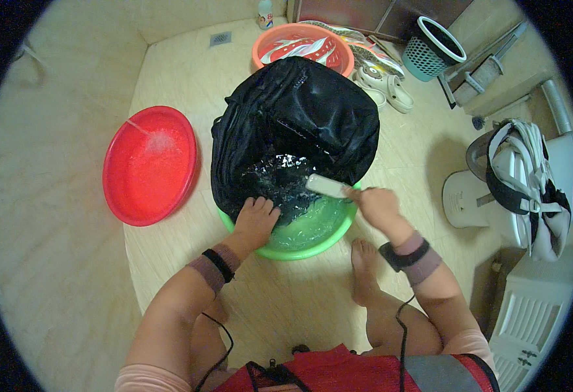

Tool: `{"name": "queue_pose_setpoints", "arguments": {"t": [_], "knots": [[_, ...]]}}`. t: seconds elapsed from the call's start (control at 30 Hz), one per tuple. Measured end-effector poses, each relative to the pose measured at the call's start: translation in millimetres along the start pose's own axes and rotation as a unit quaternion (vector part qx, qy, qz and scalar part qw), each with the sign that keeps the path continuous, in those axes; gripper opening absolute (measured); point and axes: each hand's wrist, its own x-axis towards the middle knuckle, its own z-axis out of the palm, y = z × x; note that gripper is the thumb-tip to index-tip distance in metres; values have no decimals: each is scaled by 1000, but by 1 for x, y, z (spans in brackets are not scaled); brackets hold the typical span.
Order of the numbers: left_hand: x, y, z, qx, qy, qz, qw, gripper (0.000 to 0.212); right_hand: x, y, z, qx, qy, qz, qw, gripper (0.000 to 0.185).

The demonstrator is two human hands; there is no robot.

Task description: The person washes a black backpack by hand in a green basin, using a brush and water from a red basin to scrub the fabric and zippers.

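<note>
A wet black backpack lies over a green plastic basin that holds water. My left hand presses on the bag's lower left edge at the basin; its fingers are curled on the dark fabric, and whether they pinch it is hard to tell. In my right hand is the handle of a pale brush, its head over the wet, shiny lower part of the bag. The brush's underside is hidden. Both wrists wear bands with black straps.
To the left, water runs into a red basin. Behind the bag stand an orange basin with red and white shoes, pale clogs, a basket and a bottle. A toilet with a bag on top is at right.
</note>
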Motion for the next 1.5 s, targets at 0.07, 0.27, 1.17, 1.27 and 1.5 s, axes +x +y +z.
{"name": "queue_pose_setpoints", "arguments": {"t": [0.07, 0.27, 1.17, 1.27, 1.5], "knots": [[-1, 6, 10, 20, -25, -16, 999, 17, -5, 14, -22, 24, 42, 12, 999, 28], [16, 24, 15, 97, -89, -43, 990, 14, -9, 11, -3, 75, -6, -23, 997, 29], [0, -50, -48, -461, -193, -48, 865, 26, -31, -7, 35, 585, -13, -18, 811, 36], [6, -18, -49, -238, -209, -39, 948, 36, -29, 6, 41, 640, 50, 51, 765, 35], [38, 40, -36, -83, -117, -143, 979, 64, -33, 9, 48, 671, 56, 109, 731, 34]]}}
